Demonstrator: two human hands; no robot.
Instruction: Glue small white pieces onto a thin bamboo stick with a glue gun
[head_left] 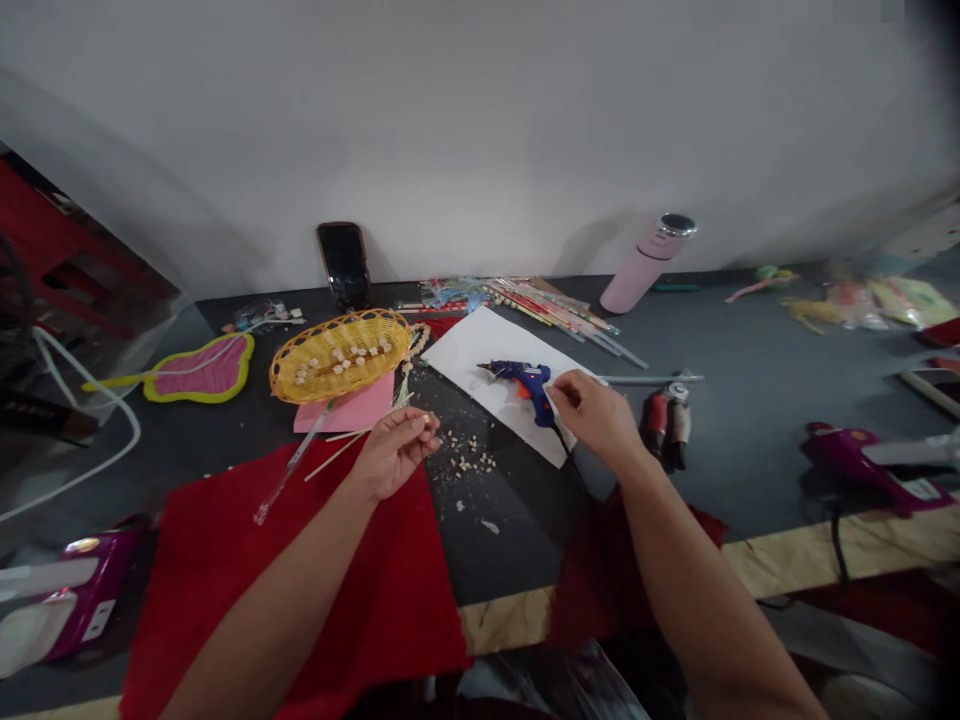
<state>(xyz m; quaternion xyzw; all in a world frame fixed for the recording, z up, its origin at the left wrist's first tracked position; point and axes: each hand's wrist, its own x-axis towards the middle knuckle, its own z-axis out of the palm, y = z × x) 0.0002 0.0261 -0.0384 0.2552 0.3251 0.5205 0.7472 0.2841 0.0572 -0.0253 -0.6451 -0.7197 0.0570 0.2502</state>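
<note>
My left hand [397, 450] is raised over the edge of the red cloth [300, 580], thumb and fingers pinching a small pale piece [427, 419]. Just right of it, similar pale bits [472, 460] are scattered on the dark table. A blue hot glue gun [531, 385] lies on a white sheet [480, 345], nozzle pointing left. My right hand [596, 415] is beside the gun's handle with its fingers curled together. What those fingers hold, if anything, is hidden. Behind my left hand, a yellow woven basket [300, 345] contains small pale clusters.
Pliers [666, 425] and a grey stick [645, 380] lie to the right. Wrapped sticks [555, 310], a pink bottle [649, 262] and a phone [345, 265] are along the wall. Purple devices [97, 590] flank the work area. A pink-yellow paddle shape [199, 370] is at left.
</note>
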